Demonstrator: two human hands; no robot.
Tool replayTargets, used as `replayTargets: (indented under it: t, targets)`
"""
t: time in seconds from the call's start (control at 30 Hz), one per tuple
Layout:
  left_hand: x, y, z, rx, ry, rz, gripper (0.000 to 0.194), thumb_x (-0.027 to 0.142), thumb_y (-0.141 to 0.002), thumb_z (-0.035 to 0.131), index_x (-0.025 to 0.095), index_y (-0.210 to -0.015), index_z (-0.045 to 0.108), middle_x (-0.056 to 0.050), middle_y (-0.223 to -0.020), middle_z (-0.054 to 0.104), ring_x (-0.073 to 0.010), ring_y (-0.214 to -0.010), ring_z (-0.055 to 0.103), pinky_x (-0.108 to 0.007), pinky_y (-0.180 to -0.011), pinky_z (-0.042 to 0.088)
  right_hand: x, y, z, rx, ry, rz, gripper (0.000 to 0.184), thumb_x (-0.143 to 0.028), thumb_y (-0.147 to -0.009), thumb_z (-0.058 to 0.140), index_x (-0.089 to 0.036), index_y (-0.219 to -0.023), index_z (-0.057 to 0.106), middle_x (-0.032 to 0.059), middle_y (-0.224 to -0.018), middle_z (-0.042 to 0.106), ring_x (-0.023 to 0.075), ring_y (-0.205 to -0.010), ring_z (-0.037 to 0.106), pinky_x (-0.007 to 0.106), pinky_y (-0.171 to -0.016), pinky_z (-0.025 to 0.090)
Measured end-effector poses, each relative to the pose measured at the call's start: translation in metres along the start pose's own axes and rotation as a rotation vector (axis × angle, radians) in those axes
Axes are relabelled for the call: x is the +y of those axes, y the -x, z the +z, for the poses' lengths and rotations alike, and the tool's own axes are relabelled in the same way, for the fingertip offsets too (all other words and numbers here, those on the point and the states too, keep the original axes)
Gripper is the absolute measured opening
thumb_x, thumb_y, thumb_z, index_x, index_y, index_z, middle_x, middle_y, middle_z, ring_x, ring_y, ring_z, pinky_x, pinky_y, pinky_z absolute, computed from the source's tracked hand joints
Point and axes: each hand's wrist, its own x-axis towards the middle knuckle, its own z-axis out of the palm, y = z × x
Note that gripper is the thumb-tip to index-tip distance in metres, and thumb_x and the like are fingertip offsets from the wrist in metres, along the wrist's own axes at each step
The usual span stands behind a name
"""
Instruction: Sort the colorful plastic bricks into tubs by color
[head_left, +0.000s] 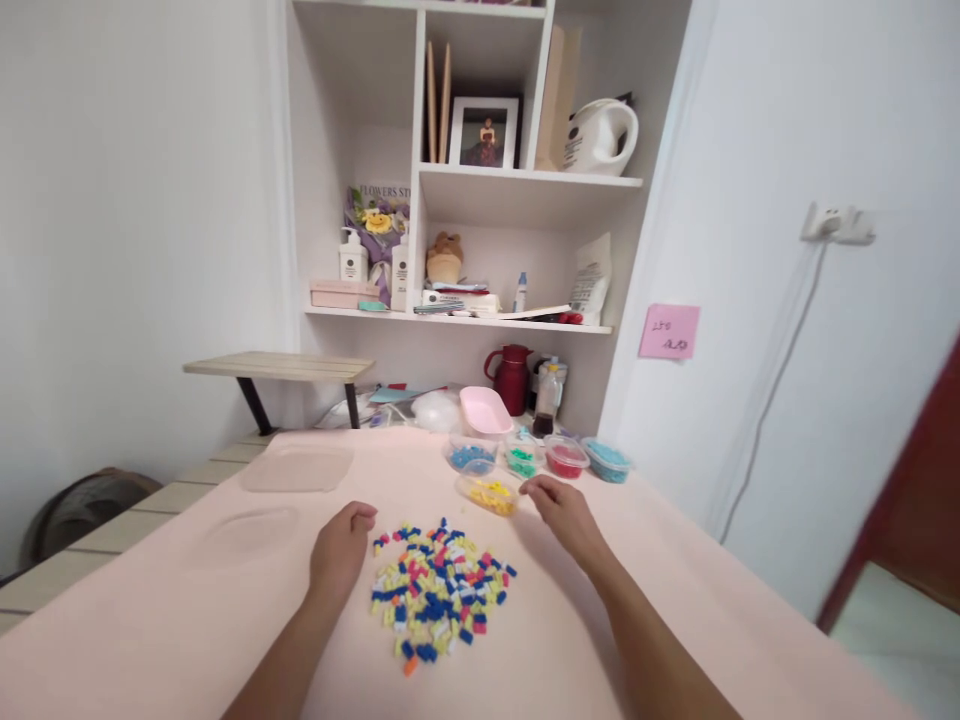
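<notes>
A loose pile of small building bricks [442,590], mostly dark blue, pale yellow, white and pink with a few orange, is spread on the pink tabletop. At its left edge rests my left hand [341,552], its fingers curled in; whatever they may hold is hidden. My right hand [564,515] is beyond the pile on the right, thumb and fingers pinched together at the right rim of a clear tub [469,487] with yellow pieces inside. Whether those fingertips grip the rim or a small piece cannot be made out.
Behind stand clear tubs of blue pieces [471,455], green pieces [523,458], red pieces [566,458] and light-blue pieces [607,460]. A pink basin [486,411] and red jug [513,380] are at the back. Transparent lids [296,468] lie left, near a small raised wooden shelf [281,366].
</notes>
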Motion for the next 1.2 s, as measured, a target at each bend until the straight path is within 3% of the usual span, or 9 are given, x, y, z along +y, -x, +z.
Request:
replayTargets:
  t: [0.2, 0.3, 0.4, 0.5, 0.6, 0.67, 0.73, 1.0, 1.2]
  targets:
    - [0.001, 0.001, 0.001, 0.001, -0.013, 0.001, 0.021, 0.016, -0.080, 0.049, 0.024, -0.080, 0.068, 0.000, -0.084, 0.075, -0.0181, -0.088, 0.068, -0.025, -0.075, 0.045, -0.010, 0.013, 0.008, -0.329, 0.194, -0.053, 0.020, -0.024, -0.078, 0.051, -0.022, -0.074, 0.070, 0.0022, -0.078, 0.072, 0.0176, -0.071, 0.061, 0.025, -0.064, 0.039]
    - [0.002, 0.004, 0.002, 0.012, -0.032, 0.015, 0.022, 0.016, -0.081, 0.048, 0.023, -0.080, 0.069, 0.000, -0.084, 0.075, -0.0165, -0.086, 0.068, -0.024, -0.074, 0.046, -0.008, 0.022, 0.021, -0.463, 0.107, 0.050, 0.015, -0.023, -0.077, 0.052, -0.021, -0.079, 0.067, 0.0010, -0.068, 0.069, 0.0136, -0.053, 0.057, 0.023, -0.053, 0.037]
    - [0.002, 0.005, 0.002, 0.015, -0.050, 0.013, 0.023, 0.017, -0.081, 0.047, 0.024, -0.081, 0.069, 0.000, -0.084, 0.075, -0.0164, -0.084, 0.067, -0.024, -0.072, 0.045, -0.013, 0.030, 0.036, -0.548, -0.061, 0.184, 0.025, -0.027, -0.083, 0.044, -0.022, -0.099, 0.063, -0.0047, -0.050, 0.058, 0.0116, -0.034, 0.045, 0.021, -0.039, 0.030]
    - [0.002, 0.004, 0.001, 0.003, -0.056, 0.008, 0.022, 0.018, -0.081, 0.048, 0.024, -0.082, 0.069, 0.001, -0.085, 0.075, -0.0170, -0.085, 0.067, -0.025, -0.073, 0.044, -0.023, 0.031, 0.046, -0.518, -0.156, 0.144, 0.035, -0.029, -0.087, 0.038, -0.021, -0.112, 0.061, -0.0031, -0.055, 0.061, 0.0136, -0.039, 0.053, 0.022, -0.039, 0.036]
    - [0.001, 0.002, 0.001, -0.013, -0.061, -0.003, 0.022, 0.019, -0.080, 0.048, 0.025, -0.082, 0.069, 0.001, -0.086, 0.075, -0.0177, -0.086, 0.066, -0.025, -0.073, 0.043, -0.029, 0.026, 0.048, -0.319, -0.039, -0.015, 0.037, -0.028, -0.089, 0.037, -0.019, -0.111, 0.066, 0.0063, -0.087, 0.073, 0.0182, -0.072, 0.068, 0.028, -0.066, 0.050]
    - [0.000, 0.000, 0.001, -0.022, -0.066, -0.006, 0.023, 0.019, -0.080, 0.047, 0.025, -0.083, 0.069, 0.001, -0.088, 0.075, -0.0183, -0.086, 0.066, -0.026, -0.074, 0.043, -0.030, 0.023, 0.048, -0.221, 0.126, -0.089, 0.037, -0.026, -0.090, 0.039, -0.020, -0.112, 0.068, 0.0087, -0.111, 0.070, 0.0219, -0.100, 0.065, 0.031, -0.086, 0.047]
    - [-0.001, -0.001, 0.001, -0.028, -0.071, -0.009, 0.024, 0.019, -0.080, 0.046, 0.025, -0.083, 0.069, 0.000, -0.089, 0.075, -0.0187, -0.087, 0.066, -0.026, -0.074, 0.043, -0.030, 0.023, 0.049, -0.232, 0.284, -0.094, 0.038, -0.025, -0.091, 0.041, -0.024, -0.119, 0.065, 0.0078, -0.121, 0.067, 0.0239, -0.112, 0.060, 0.032, -0.091, 0.044]
    - [-0.001, 0.000, 0.005, -0.034, -0.081, -0.010, 0.026, 0.019, -0.081, 0.043, 0.026, -0.085, 0.069, 0.000, -0.092, 0.075, -0.0190, -0.091, 0.065, -0.027, -0.076, 0.042, -0.042, 0.018, 0.066, -0.361, 0.589, -0.043, 0.039, -0.022, -0.091, 0.042, -0.029, -0.123, 0.062, 0.0095, -0.106, 0.073, 0.0283, -0.094, 0.067, 0.037, -0.079, 0.046]
    - [0.000, 0.002, 0.003, -0.052, -0.089, -0.018, 0.028, 0.020, -0.081, 0.041, 0.026, -0.087, 0.068, 0.000, -0.092, 0.075, -0.0185, -0.091, 0.065, -0.027, -0.077, 0.042, -0.028, 0.018, 0.057, -0.356, 0.305, -0.131, 0.040, -0.023, -0.091, 0.042, -0.036, -0.122, 0.063, -0.0027, -0.124, 0.066, 0.0203, -0.114, 0.061, 0.029, -0.091, 0.044]
